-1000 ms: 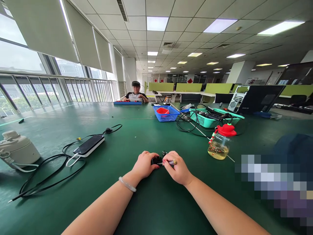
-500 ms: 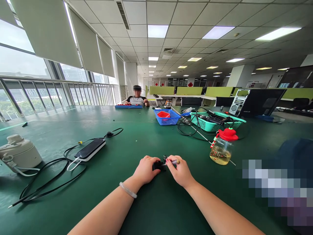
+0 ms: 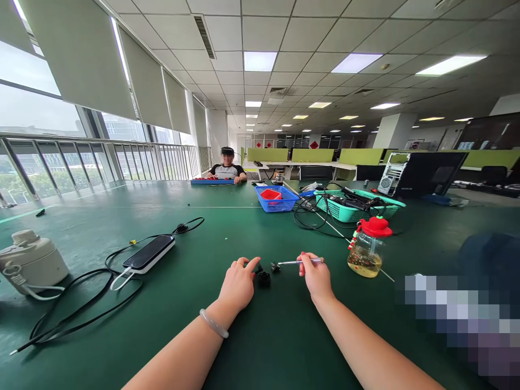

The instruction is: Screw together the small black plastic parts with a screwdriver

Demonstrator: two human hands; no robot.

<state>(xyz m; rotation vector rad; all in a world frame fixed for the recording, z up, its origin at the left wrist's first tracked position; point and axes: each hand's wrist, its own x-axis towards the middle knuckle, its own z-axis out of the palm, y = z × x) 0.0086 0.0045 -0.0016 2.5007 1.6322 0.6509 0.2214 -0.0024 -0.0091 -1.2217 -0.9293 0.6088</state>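
Between the fingers of my right hand (image 3: 316, 275) is a slim screwdriver (image 3: 290, 262), its thin metal shaft pointing left. The tip reaches a small dark piece with shiny specks (image 3: 275, 267); I cannot tell if the piece hangs on the tip or rests on the table. A black blocky part (image 3: 264, 279) lies on the green tabletop just right of my left hand (image 3: 239, 283). That hand is open, its index finger stretched out above the part, and a pale bangle circles the wrist. What the small pieces are is too fine to make out.
On the right stands a red-lidded jar (image 3: 365, 257) of yellowish liquid. Beyond are a blue basket (image 3: 276, 206) and a green basket (image 3: 345, 215) of cables. A power bank (image 3: 149, 253), cords and a white bottle (image 3: 34, 260) lie left. A person (image 3: 226, 169) sits opposite.
My left hand has let go of the black part and spread its fingers. My right hand, with the screwdriver, has moved right, away from it. The view has tilted up slightly.
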